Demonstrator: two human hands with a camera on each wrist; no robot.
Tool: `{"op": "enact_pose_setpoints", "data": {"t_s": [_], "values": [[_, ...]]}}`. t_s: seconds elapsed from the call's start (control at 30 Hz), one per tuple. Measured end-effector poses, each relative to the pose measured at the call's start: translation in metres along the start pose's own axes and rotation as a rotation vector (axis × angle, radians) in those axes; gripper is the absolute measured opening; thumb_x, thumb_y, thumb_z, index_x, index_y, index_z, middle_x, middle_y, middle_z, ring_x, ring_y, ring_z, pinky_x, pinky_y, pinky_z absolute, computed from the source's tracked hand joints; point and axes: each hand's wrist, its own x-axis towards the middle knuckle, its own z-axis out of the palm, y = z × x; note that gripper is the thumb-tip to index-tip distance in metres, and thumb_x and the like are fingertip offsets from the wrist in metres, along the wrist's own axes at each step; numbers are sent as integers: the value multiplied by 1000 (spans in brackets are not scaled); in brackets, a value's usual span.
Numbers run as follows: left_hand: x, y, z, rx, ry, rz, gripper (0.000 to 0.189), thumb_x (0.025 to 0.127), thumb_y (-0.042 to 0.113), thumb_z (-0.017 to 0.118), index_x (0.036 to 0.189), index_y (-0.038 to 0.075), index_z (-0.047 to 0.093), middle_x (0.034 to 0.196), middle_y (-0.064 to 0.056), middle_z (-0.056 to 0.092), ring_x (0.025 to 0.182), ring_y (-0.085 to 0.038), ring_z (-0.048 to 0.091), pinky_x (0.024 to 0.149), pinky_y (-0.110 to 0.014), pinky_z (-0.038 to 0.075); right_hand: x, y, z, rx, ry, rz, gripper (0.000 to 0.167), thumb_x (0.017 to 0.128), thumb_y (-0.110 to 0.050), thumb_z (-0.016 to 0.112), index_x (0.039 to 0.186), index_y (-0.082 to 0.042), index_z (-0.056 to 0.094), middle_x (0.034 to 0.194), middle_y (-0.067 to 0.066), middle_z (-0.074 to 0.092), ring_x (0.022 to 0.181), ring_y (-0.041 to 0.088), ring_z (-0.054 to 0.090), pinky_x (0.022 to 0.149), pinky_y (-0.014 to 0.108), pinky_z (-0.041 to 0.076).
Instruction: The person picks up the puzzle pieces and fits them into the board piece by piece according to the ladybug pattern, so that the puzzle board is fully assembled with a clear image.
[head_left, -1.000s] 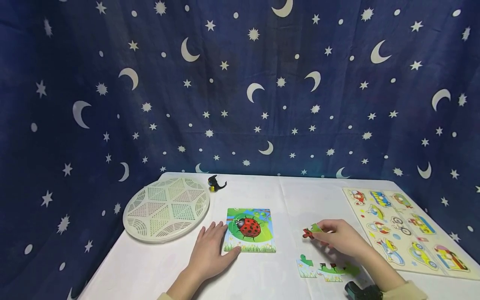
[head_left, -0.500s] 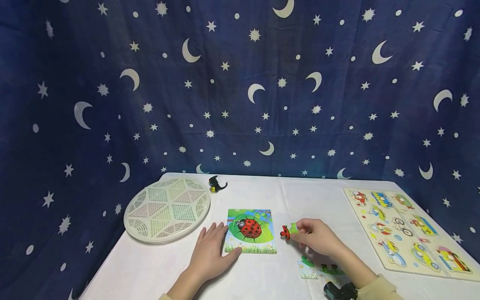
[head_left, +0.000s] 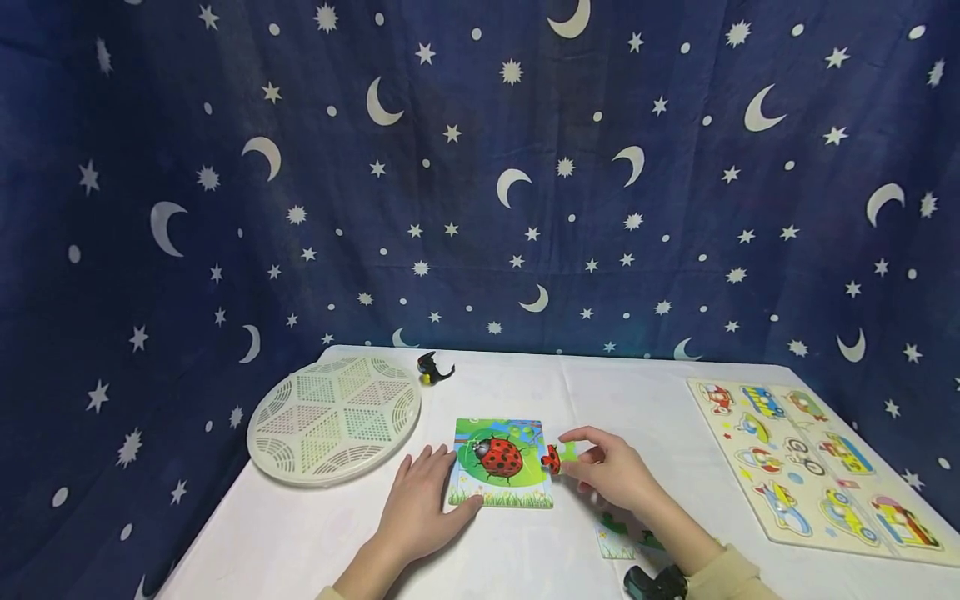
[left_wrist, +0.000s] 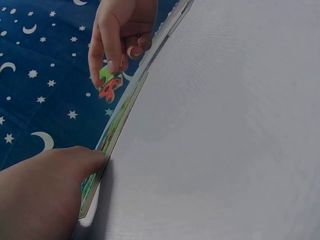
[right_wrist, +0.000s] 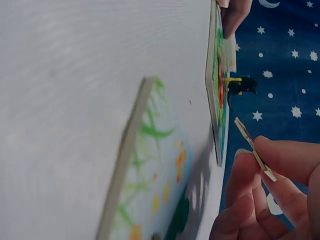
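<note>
On the white table lies a square puzzle board [head_left: 501, 460] with a red ladybug picture. My left hand [head_left: 423, 504] rests at its left side, fingers along the edge and thumb touching the lower edge. My right hand [head_left: 617, 473] pinches a red and green puzzle piece [head_left: 568, 452] between thumb and fingers. That jigsaw piece [left_wrist: 109, 86] is raised just right of the board; the right wrist view shows it tilted, edge-on. Loose puzzle pieces [head_left: 615, 544] lie under my right forearm, partly hidden; one grass-printed piece [right_wrist: 155, 175] looms blurred in the right wrist view.
A round perforated tray lid [head_left: 333, 421] lies at the left. Behind the board stands a small black toy figure [head_left: 433, 368]. A wooden vehicle puzzle board [head_left: 810, 462] occupies the right side. A starry blue curtain [head_left: 480, 275] hangs behind the table.
My right hand has moved left with the puzzle piece, from above the loose pieces to close beside the ladybug board. My left hand has stayed put.
</note>
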Motion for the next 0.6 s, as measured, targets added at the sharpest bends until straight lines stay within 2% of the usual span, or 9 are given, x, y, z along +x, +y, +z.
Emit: {"op": "enact_pose_setpoints", "data": {"t_s": [0.47,0.6], "values": [[-1,-2,1,-3,3,3,76,88,60,68,137,2,61,143,-19,58,138,-42,46,117,-63,26,6,-6,19,-59,-50,-51,34,84,-9,82,116,-18,71,74,4,60,56,20,62,47,32,49],[-1,-1,1,-2,5,4,76,87,59,69,137,2,61,143,-19,58,138,-42,47,117,-63,26,9,-8,21,-126,-60,-92,30,84,-10,83,110,-19,70,73,2,59,55,18,60,49,32,47]]}}
